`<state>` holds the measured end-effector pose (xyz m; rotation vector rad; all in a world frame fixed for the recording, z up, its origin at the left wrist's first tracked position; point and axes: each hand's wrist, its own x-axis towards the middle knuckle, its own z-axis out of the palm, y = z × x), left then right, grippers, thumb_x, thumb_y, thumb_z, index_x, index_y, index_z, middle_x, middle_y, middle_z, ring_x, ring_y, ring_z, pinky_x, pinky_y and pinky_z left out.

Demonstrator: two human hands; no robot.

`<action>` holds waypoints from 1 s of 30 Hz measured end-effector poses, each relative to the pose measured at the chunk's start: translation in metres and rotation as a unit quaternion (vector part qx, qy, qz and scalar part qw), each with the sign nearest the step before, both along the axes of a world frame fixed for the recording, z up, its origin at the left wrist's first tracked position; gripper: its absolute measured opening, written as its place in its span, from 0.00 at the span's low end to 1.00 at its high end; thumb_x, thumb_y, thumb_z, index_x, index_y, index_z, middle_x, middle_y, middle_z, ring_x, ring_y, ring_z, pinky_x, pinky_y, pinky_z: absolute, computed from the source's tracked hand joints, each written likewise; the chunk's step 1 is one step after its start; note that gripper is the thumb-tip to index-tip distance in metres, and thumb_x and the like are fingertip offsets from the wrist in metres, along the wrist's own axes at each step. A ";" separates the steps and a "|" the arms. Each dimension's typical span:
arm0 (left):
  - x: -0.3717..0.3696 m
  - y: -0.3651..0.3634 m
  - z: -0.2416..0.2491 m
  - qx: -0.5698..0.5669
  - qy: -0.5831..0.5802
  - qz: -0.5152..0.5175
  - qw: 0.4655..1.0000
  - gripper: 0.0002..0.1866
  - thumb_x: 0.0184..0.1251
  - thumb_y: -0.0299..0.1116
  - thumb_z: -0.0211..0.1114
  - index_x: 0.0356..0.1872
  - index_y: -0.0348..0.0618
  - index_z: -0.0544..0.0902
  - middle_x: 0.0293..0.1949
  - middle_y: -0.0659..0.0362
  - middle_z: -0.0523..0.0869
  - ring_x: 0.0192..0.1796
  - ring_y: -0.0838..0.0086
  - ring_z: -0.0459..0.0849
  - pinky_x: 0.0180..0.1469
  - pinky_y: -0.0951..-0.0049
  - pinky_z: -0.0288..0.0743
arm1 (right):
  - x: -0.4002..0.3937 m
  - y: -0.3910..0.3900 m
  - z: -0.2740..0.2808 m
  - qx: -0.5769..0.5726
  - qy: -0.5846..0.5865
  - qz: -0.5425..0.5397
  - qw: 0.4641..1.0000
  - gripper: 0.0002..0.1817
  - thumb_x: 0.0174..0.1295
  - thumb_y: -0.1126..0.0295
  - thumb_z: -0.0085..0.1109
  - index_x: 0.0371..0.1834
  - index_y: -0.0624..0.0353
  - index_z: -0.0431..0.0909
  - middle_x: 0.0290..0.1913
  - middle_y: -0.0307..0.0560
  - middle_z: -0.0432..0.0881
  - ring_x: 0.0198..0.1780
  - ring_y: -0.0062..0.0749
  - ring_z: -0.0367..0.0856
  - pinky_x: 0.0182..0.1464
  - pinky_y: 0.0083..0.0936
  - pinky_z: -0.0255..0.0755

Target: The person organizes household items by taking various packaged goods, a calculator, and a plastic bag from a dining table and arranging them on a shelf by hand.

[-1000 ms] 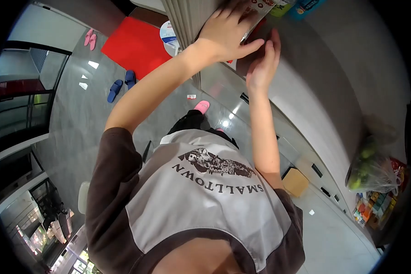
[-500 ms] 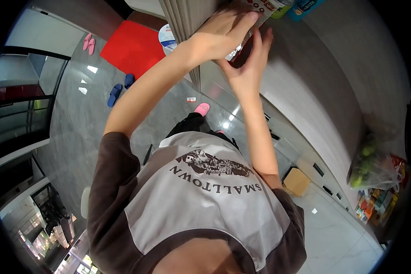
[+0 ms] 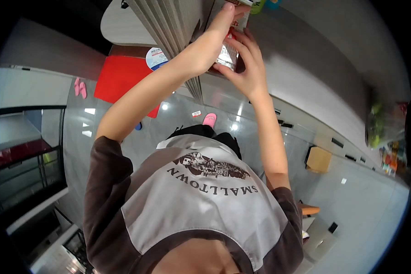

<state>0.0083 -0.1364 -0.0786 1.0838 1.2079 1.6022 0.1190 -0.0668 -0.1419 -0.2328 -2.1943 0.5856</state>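
Both my hands are at the top, beside a grey ribbed panel (image 3: pixel 162 32). My left hand (image 3: pixel 218 32) reaches over from the left, thumb against a printed package (image 3: pixel 239 22); its other fingers are partly hidden behind the package. Just below and to the right, my right hand (image 3: pixel 250 64) curves its thumb and fingers around a shiny silver packet (image 3: pixel 227 57) with some red at its upper end. The packet touches or lies very near the printed package; their exact contact is hidden.
Green (image 3: pixel 257 6) and blue (image 3: pixel 272 3) items stand at the top on a grey counter (image 3: pixel 306 59). A white-and-blue round lid (image 3: pixel 156 58) is left of the panel. A bag of green produce (image 3: pixel 376 123) sits far right. On the floor are a red mat (image 3: pixel 123 77) and a cardboard box (image 3: pixel 318 160).
The view has shifted and turned. My left hand has moved up and left in the picture, and my right hand sits lower, with more of the silver packet showing between its thumb and fingers.
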 end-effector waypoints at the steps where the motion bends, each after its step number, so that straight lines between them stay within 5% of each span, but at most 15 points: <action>1: 0.005 -0.010 0.005 0.014 0.055 0.006 0.998 0.31 0.66 0.54 0.31 0.60 0.40 0.58 0.59 0.50 0.62 0.62 0.63 0.57 0.63 0.70 0.47 | -0.001 0.001 -0.001 -0.005 0.014 0.001 1.000 0.32 0.33 0.63 0.70 0.49 0.50 0.72 0.55 0.47 0.67 0.61 0.51 0.58 0.58 0.39 0.60; 10: -0.013 -0.101 0.021 0.114 0.308 -0.118 0.937 0.21 0.68 0.39 0.38 0.50 0.34 0.71 0.50 0.52 0.73 0.55 0.67 0.69 0.57 0.70 0.59 | 0.001 -0.011 0.002 -0.013 -0.002 -0.022 1.000 0.35 0.35 0.60 0.69 0.53 0.48 0.69 0.59 0.49 0.63 0.61 0.50 0.58 0.59 0.40 0.57; 13: -0.019 -0.145 -0.020 -0.003 0.170 -0.119 0.978 0.20 0.68 0.38 0.39 0.48 0.34 0.72 0.48 0.54 0.74 0.53 0.70 0.71 0.55 0.70 0.61 | 0.003 -0.019 0.004 0.003 -0.013 -0.017 1.000 0.37 0.35 0.64 0.70 0.55 0.54 0.67 0.62 0.54 0.59 0.63 0.48 0.56 0.60 0.37 0.56; 19: -0.029 -0.210 -0.076 -0.217 0.116 -0.120 0.962 0.17 0.66 0.37 0.43 0.45 0.36 0.74 0.47 0.54 0.76 0.52 0.68 0.72 0.54 0.70 0.62 | 0.007 -0.032 0.004 -0.110 0.066 -0.056 0.990 0.35 0.37 0.63 0.67 0.55 0.51 0.67 0.61 0.58 0.57 0.62 0.49 0.58 0.60 0.36 0.57; 22: -0.033 -0.216 -0.060 -0.115 0.391 -0.106 0.907 0.15 0.63 0.35 0.49 0.45 0.37 0.74 0.47 0.52 0.75 0.51 0.63 0.72 0.54 0.67 0.63 | 0.007 -0.033 0.013 -0.085 0.055 -0.065 0.993 0.31 0.39 0.68 0.60 0.53 0.51 0.68 0.59 0.56 0.63 0.60 0.50 0.60 0.60 0.37 0.57; 24: -0.029 -0.198 -0.039 -0.037 0.444 -0.101 0.889 0.15 0.59 0.33 0.54 0.45 0.37 0.74 0.48 0.51 0.73 0.53 0.59 0.70 0.56 0.64 0.62 | 0.007 -0.025 0.010 -0.044 -0.001 -0.058 0.997 0.30 0.39 0.68 0.59 0.53 0.52 0.68 0.57 0.54 0.66 0.60 0.50 0.60 0.60 0.38 0.56; 30: -0.009 -0.121 -0.017 0.140 0.676 -0.009 0.723 0.21 0.54 0.38 0.57 0.48 0.38 0.72 0.52 0.50 0.70 0.58 0.58 0.65 0.61 0.59 0.53 | 0.007 -0.024 0.021 0.040 -0.033 -0.107 0.993 0.19 0.48 0.75 0.55 0.47 0.54 0.74 0.50 0.50 0.74 0.56 0.44 0.68 0.55 0.32 0.63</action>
